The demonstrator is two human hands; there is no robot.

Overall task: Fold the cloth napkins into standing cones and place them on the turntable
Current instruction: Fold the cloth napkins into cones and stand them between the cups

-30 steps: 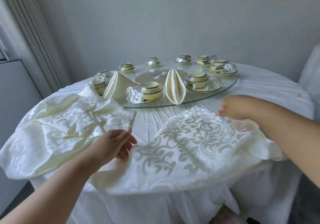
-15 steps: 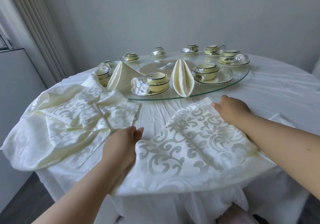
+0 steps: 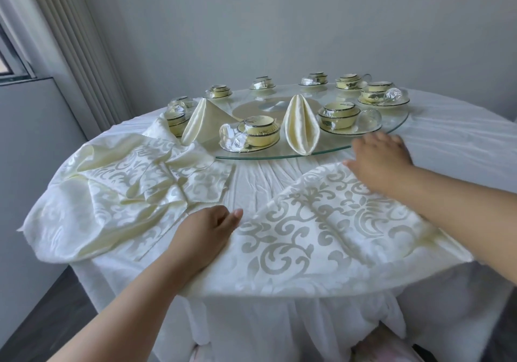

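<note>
Napkin (image 3: pixel 321 230): spread flat at the near edge of the desk (image 3: pixel 263 182), front hem hanging over the rim. A second ago it was still rumpled; now it's mostly smooth.
Left hand (image 3: pixel 204 235): has come down onto the napkin's left corner, palm down, fingers (image 3: pixel 233 216) together and pressing, not pinching.
Right hand (image 3: pixel 380 160): slid out to the far right corner, fingers spread flat on the cloth.
Meaning: looks like the flattening step is about done, so I'd guess the first fold comes next.
Spare napkins (image 3: pixel 120 188): crumpled heap to the left, untouched.
Turntable (image 3: pixel 391 121): two folded cones (image 3: pixel 300 126) already standing on it among the wrapped cup sets (image 3: pixel 257 133).
</note>
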